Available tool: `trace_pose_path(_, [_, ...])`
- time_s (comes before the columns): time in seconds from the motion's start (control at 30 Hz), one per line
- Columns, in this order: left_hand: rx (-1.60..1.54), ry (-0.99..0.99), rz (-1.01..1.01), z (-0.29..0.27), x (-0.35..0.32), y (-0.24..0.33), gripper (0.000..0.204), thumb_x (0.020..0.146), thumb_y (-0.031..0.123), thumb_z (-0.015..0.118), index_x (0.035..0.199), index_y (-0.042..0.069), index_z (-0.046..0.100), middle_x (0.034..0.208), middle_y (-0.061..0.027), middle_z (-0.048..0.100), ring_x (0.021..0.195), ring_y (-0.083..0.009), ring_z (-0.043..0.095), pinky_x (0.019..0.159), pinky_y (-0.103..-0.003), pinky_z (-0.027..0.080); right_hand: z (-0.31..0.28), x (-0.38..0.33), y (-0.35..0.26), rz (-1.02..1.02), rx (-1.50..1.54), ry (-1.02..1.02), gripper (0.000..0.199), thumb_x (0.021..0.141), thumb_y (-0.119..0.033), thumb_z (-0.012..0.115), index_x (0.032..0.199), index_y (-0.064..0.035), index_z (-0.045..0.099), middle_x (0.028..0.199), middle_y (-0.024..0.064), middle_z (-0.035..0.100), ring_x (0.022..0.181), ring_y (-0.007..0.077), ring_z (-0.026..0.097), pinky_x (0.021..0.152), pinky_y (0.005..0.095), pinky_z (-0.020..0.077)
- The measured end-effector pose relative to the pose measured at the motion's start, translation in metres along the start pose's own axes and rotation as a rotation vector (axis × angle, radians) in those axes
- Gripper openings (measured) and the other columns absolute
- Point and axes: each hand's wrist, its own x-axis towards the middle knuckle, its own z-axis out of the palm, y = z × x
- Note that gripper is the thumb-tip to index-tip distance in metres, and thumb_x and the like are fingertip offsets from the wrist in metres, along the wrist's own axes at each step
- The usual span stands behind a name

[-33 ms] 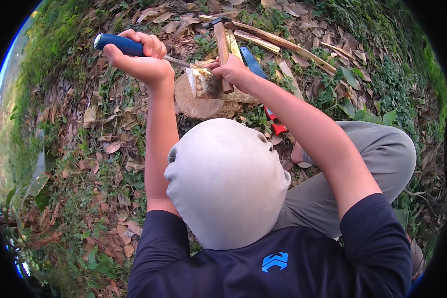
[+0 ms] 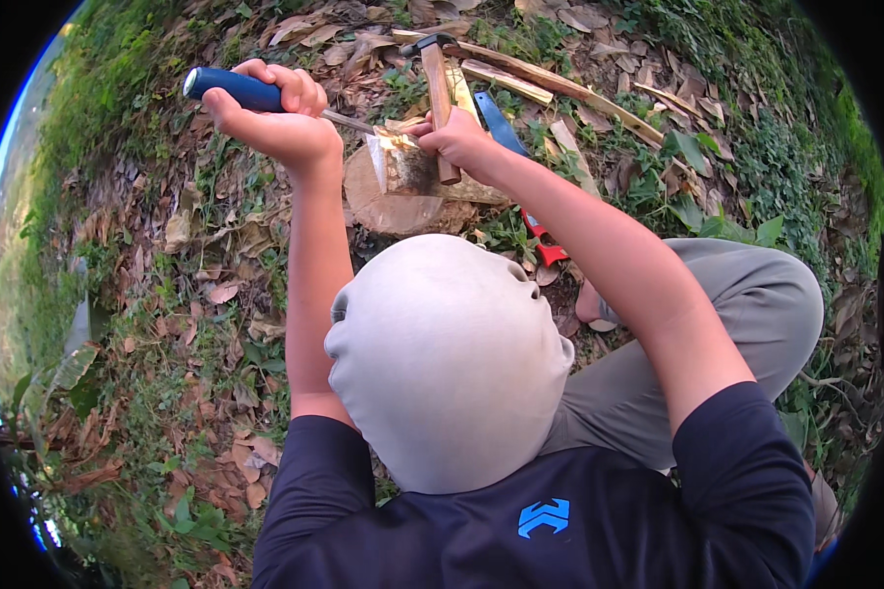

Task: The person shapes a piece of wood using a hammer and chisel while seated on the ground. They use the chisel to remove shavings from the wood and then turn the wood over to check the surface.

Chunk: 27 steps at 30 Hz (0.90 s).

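Note:
My left hand [image 2: 299, 123] is closed around the blue handle of a chisel [image 2: 231, 91]. Its metal blade slants down to the right, and the tip meets the upper edge of a split piece of wood [image 2: 412, 169]. That piece lies across a round tree stump [image 2: 373, 203], its left end pale and freshly cut. In my right hand [image 2: 464, 144] is a hammer [image 2: 436, 83], gripped by the wooden handle with the dark head pointing away. The same hand rests by the wood's upper side; its fingertips are partly hidden behind the handle.
Beyond the right hand lies a saw with a blue blade [image 2: 502, 125] and a red handle [image 2: 547, 238]. Long split wood strips [image 2: 550, 79] lie on the leaf-strewn ground [image 2: 216, 236]. A pale cloth-covered head [image 2: 447, 363] fills the middle; a bent leg [image 2: 717, 314] is at right.

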Motion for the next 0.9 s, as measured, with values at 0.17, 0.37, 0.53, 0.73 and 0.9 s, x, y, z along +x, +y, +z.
trace_pose_path(0.17, [0.013,0.054,0.013,0.001,0.0,-0.002,0.064,0.092,0.073,0.034,0.078,0.012,0.046,0.052,0.0017,0.031,0.042,-0.0112,0.024,0.042,-0.028,0.017,0.001,0.002,0.002,-0.003,0.006,0.006,0.03,0.071,0.0,0.067,0.098,0.0021,0.053,0.106,0.0158,0.07,0.1,0.0177,0.067,0.078,0.0285,0.0511])
trace_pose_path(0.37, [0.009,0.176,0.024,0.013,0.0,-0.015,0.066,0.089,0.079,0.037,0.08,0.015,0.045,0.052,0.0046,0.036,0.041,-0.0088,0.027,0.041,-0.026,0.016,-0.02,0.018,0.021,0.013,-0.106,0.101,0.038,0.069,-0.002,0.073,0.102,0.0015,0.054,0.101,0.0109,0.075,0.096,0.0212,0.071,0.078,0.0314,0.0556])
trace_pose_path(0.53, [0.027,0.234,0.036,-0.001,0.0,-0.003,0.061,0.092,0.073,0.035,0.079,0.015,0.046,0.053,0.0035,0.035,0.043,-0.0098,0.027,0.043,-0.026,0.017,0.0,0.008,0.009,0.004,0.0,0.003,0.041,0.069,0.004,0.071,0.103,0.0051,0.047,0.097,0.0151,0.065,0.101,0.0246,0.071,0.077,0.0331,0.056])
trace_pose_path(0.73, [0.033,0.262,0.028,-0.006,0.006,-0.006,0.066,0.092,0.078,0.031,0.076,0.015,0.044,0.053,0.0035,0.032,0.043,-0.0101,0.026,0.043,-0.027,0.017,0.002,0.012,0.011,0.009,0.003,0.003,0.042,0.07,0.006,0.068,0.103,0.0021,0.042,0.096,0.0142,0.063,0.105,0.0256,0.07,0.077,0.0332,0.0559])
trace_pose_path(0.9, [0.072,0.327,0.081,-0.019,0.02,0.011,0.069,0.087,0.084,0.038,0.079,0.016,0.045,0.052,0.0054,0.031,0.041,-0.0078,0.026,0.042,-0.025,0.016,0.032,0.027,0.005,0.004,-0.098,0.037,0.029,0.075,0.001,0.07,0.099,0.0038,0.054,0.086,0.011,0.07,0.084,0.0203,0.073,0.06,0.0319,0.0564])
